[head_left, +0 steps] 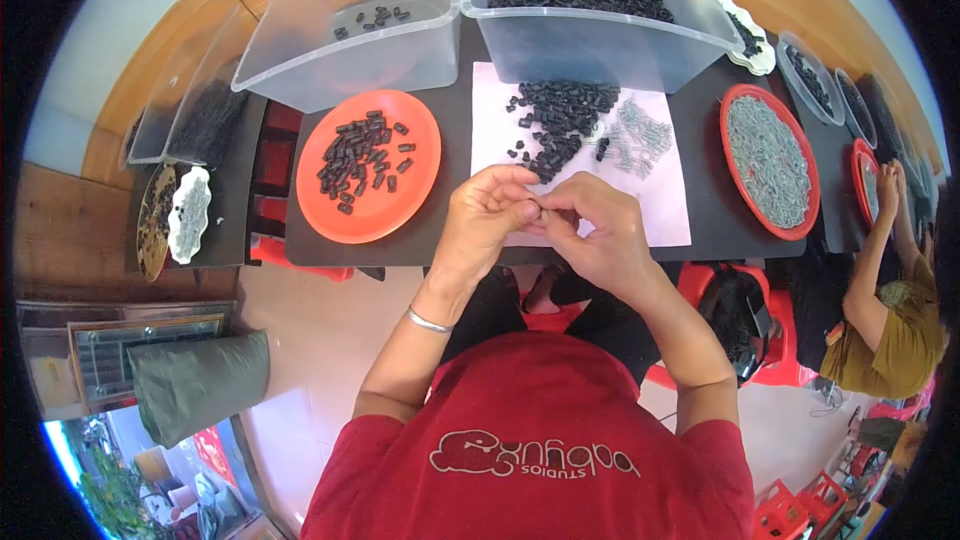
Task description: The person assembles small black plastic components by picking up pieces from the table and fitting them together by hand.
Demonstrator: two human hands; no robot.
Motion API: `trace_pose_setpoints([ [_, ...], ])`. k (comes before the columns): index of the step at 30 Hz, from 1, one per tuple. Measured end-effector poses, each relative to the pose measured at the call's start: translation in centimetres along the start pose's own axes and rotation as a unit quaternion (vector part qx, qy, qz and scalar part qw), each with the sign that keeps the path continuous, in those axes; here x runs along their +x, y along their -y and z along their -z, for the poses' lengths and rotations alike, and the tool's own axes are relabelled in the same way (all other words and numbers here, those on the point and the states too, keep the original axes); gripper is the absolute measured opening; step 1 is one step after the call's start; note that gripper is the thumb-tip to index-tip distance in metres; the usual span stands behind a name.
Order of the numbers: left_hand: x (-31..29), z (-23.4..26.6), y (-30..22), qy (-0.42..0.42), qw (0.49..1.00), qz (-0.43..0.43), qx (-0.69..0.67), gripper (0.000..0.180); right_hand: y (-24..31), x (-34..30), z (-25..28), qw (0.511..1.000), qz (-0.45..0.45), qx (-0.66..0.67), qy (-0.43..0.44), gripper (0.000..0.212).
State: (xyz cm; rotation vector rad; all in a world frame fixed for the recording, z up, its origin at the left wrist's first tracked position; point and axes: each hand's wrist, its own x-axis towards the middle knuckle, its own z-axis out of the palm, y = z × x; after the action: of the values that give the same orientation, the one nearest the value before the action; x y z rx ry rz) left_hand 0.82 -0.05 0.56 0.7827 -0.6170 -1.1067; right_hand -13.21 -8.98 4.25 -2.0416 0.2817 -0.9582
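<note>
My left hand [488, 218] and my right hand [606, 228] meet fingertip to fingertip above the near edge of a white sheet [655, 215]. Both are closed in a pinch, and the small thing between them is mostly hidden by the fingers. Just beyond them on the sheet lies a heap of small black plastic pieces [565, 120]. To its right spreads a patch of thin silvery metal parts [640, 138]. An orange-red plate [405, 205] with black cylindrical pieces [352, 155] sits left of my hands.
Two clear plastic bins stand at the back; the right bin [600, 50] holds many black pieces, the left bin [340, 65] a few. A red plate of silvery metal parts [768, 160] lies right. Another person's arms [875, 270] work at the far right, beside a red stool [785, 340].
</note>
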Motion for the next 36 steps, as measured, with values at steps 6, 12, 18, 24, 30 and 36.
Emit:
trace_pose_setpoints([
  [6, -0.1, 0.2, 0.2, 0.001, 1.0, 0.019, 0.0, 0.028, 0.2, -0.3, -0.3, 0.997, 0.058, -0.051, -0.029, 0.014],
  [12, -0.2, -0.4, -0.2, -0.009, 0.998, 0.03, 0.056, 0.029, 0.1, -0.8, -0.4, 0.997, 0.051, -0.048, -0.038, 0.016],
  [18, -0.1, 0.0, 0.0, -0.003, 0.998, 0.029, 0.051, 0.029, 0.2, -0.8, -0.2, 0.997, 0.053, -0.047, -0.028, 0.017],
  [24, -0.2, -0.5, -1.0, 0.007, 0.996, 0.087, 0.036, 0.03, -0.5, -0.1, 1.8, 0.996, 0.017, 0.046, 0.071, 0.026],
  [30, -0.1, -0.5, -1.2, 0.042, 0.992, 0.095, 0.071, 0.032, -1.3, 0.3, 2.6, 0.984, 0.012, 0.064, 0.168, 0.033],
  [36, 0.1, -0.5, -1.3, 0.055, 0.988, 0.123, 0.08, 0.038, -1.7, -0.1, 2.3, 0.978, -0.009, 0.077, 0.194, 0.037],
])
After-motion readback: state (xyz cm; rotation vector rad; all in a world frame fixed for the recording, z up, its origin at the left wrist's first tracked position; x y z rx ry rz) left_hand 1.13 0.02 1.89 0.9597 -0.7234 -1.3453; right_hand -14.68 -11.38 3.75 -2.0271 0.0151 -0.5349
